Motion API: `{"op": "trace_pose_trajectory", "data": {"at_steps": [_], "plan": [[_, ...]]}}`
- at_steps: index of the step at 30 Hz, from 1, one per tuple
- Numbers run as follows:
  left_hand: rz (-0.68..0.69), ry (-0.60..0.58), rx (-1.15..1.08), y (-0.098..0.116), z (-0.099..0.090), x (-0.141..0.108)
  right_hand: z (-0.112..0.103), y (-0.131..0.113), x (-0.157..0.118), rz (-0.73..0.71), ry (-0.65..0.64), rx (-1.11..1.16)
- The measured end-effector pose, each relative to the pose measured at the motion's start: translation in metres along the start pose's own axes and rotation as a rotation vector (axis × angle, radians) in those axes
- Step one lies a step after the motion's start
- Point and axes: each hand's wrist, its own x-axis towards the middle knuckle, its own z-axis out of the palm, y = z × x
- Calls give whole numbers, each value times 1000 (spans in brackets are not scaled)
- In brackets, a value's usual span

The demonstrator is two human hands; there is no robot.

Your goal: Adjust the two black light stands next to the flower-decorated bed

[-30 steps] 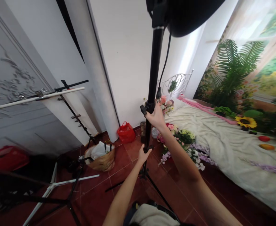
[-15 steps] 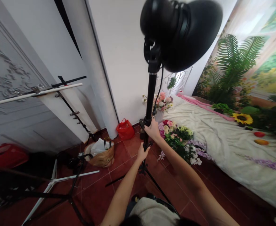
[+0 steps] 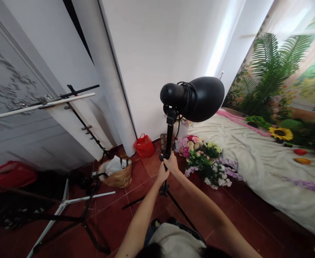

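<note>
A black studio lamp (image 3: 203, 98) with a cable looped round its neck tops a black light stand (image 3: 169, 138) in front of me. My left hand (image 3: 162, 174) is wrapped round the pole, low on the stand. Just above it, my right hand (image 3: 171, 163) grips the stand at its black clamp knob. The two hands are close together. The lamp's wide reflector points to the right, and its cable hangs down beside the pole. Below my hands the stand's legs (image 3: 180, 208) spread over the red tiles.
Flower bouquets (image 3: 197, 150) lie right of the stand, beside a bed with a cream blanket (image 3: 254, 157). A red bag (image 3: 144, 146) and wicker basket (image 3: 120, 177) stand left. White and black stand legs (image 3: 63, 204) cross the floor at lower left.
The lamp has dropped well down towards my hands, and the upper pole shows shorter. My right hand has moved down with the clamp, nearer my left hand.
</note>
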Motion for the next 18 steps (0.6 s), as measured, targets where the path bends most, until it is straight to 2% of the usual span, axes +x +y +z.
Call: {"op": "trace_pose_trajectory", "data": {"at_steps": [8, 13, 16, 18], "plan": [[-33, 40, -9, -6, 4, 2, -7, 3, 2, -23, -96, 9], [-41, 54, -22, -4, 5, 2, -40, 34, -2, -228, -321, -51], [-45, 61, -15, -2, 4, 0, -61, 54, -10, -247, -415, -22], [-55, 60, 21, -2, 4, -1, -67, 62, -14, -221, -446, 27]]}}
